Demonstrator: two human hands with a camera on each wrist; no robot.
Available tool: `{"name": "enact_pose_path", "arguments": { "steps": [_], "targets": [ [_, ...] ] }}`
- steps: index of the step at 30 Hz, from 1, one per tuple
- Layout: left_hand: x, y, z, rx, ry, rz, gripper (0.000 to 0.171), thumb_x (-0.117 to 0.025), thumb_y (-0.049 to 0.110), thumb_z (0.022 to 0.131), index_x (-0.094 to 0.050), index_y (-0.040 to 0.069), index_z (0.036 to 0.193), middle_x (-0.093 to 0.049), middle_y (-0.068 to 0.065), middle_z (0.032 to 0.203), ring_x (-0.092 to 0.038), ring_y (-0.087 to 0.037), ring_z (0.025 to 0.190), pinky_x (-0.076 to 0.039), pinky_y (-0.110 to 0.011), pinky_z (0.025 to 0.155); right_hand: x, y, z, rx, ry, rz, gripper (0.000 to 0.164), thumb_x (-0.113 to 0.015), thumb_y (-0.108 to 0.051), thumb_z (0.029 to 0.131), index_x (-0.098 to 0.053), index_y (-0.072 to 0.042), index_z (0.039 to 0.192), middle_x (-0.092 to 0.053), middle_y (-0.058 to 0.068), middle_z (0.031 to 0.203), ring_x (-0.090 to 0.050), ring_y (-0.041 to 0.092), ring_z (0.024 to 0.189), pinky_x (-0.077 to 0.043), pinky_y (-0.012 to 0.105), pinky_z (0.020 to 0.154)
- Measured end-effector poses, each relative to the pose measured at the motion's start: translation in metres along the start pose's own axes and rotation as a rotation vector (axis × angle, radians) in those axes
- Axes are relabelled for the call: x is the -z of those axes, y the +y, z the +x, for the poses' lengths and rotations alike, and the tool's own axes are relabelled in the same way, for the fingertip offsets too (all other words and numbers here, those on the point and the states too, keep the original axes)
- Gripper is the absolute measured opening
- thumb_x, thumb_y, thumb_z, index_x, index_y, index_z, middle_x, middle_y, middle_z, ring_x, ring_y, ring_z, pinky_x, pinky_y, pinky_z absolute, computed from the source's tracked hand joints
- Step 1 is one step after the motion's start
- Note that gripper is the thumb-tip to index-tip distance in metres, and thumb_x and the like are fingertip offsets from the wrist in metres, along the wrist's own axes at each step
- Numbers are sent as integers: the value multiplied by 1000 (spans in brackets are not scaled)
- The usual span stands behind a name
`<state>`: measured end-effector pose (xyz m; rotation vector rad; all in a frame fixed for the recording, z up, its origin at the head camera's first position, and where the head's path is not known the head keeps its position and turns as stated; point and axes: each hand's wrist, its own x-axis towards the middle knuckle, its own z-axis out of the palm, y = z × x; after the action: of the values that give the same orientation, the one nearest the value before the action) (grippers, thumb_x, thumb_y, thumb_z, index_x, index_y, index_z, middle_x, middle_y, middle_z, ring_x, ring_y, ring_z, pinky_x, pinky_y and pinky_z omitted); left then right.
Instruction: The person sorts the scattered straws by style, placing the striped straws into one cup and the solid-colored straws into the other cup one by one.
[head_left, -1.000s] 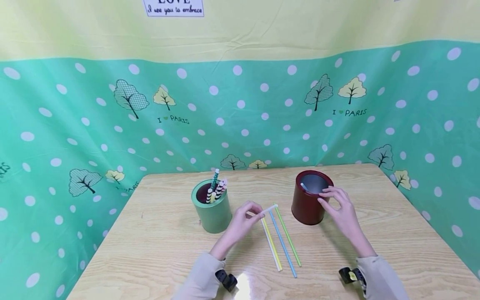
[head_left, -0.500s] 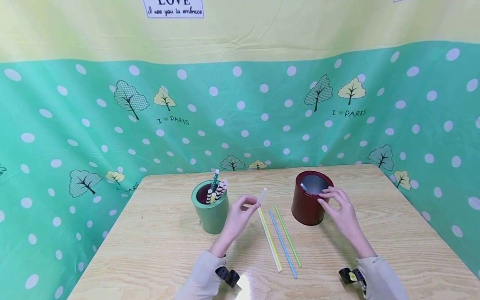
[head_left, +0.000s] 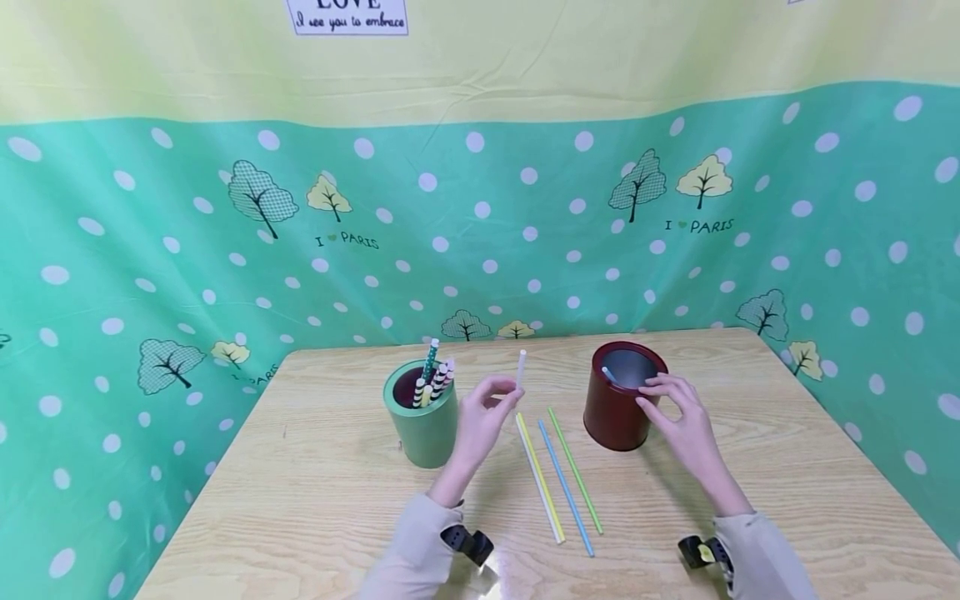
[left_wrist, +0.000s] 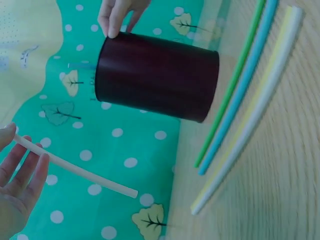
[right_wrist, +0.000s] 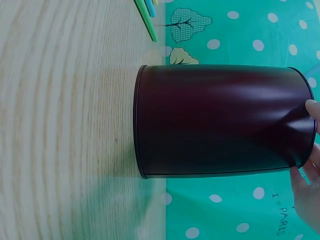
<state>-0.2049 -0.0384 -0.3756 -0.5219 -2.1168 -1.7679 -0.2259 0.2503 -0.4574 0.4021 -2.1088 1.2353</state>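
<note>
My left hand [head_left: 480,421] pinches a white straw [head_left: 521,371] between thumb and fingers, raised above the table and nearly upright in the head view. The left wrist view shows the same straw [left_wrist: 87,173] sticking out well past the fingers. My right hand [head_left: 687,433] holds the rim of a dark red can [head_left: 617,421], thumb on its near side and fingertips at the lip. One pale blue straw [head_left: 609,375] leans inside that can, its lower end hidden. On the table between the hands lie a yellow straw [head_left: 542,467], a white one beside it, a blue straw [head_left: 566,487] and a green straw [head_left: 576,471].
A green can [head_left: 426,433] stands left of my left hand, holding several patterned straws [head_left: 435,379]. The wooden table [head_left: 300,500] ends at the back against a green polka-dot curtain [head_left: 405,200].
My left hand has lifted the white straw off toward the back left, and the straw has turned from slanting sideways to almost upright. The right hand has stayed on the red can.
</note>
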Motion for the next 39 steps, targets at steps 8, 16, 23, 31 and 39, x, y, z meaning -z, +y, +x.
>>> {"name": "enact_pose_path", "arguments": {
  "steps": [8,16,23,31,39],
  "targets": [
    [-10,12,6,10,35,-72,15,-60,0,80,-59,-6,93,-62,-19,89,-60,-25,79,-50,-33,73,1,-5,1,11,3,10,17,-66,-12,79,-66,-11,95,-56,5,106,-39,16,114,-25,25,101],
    [-21,21,14,-2,52,-144,16,-61,-2,79,-58,-8,93,-61,-21,88,-59,-23,80,-50,-33,74,5,-37,6,-55,-21,-60,15,-67,-3,76,-65,-2,91,-56,12,102,-40,11,110,-27,15,95],
    [-29,31,20,-15,66,-203,16,-60,-3,79,-57,-10,93,-61,-24,88,-59,-17,78,-51,-28,73,3,-23,4,-42,-22,-21,15,-66,-10,79,-66,-4,93,-56,9,103,-40,14,110,-27,16,95],
    [-38,41,24,-51,80,-341,17,-59,-8,78,-53,-14,92,-58,-30,87,-58,-11,73,-52,-30,71,5,-36,6,-83,-25,-88,15,-67,-5,76,-66,-3,91,-56,9,102,-39,10,109,-25,12,92],
    [-48,47,28,-62,94,-425,16,-58,-11,78,-50,-16,91,-54,-33,85,-58,-9,73,-52,-32,71,3,-30,5,-16,5,-29,16,-68,-8,76,-66,-4,91,-56,8,102,-40,12,110,-26,15,94]
  ]
}}
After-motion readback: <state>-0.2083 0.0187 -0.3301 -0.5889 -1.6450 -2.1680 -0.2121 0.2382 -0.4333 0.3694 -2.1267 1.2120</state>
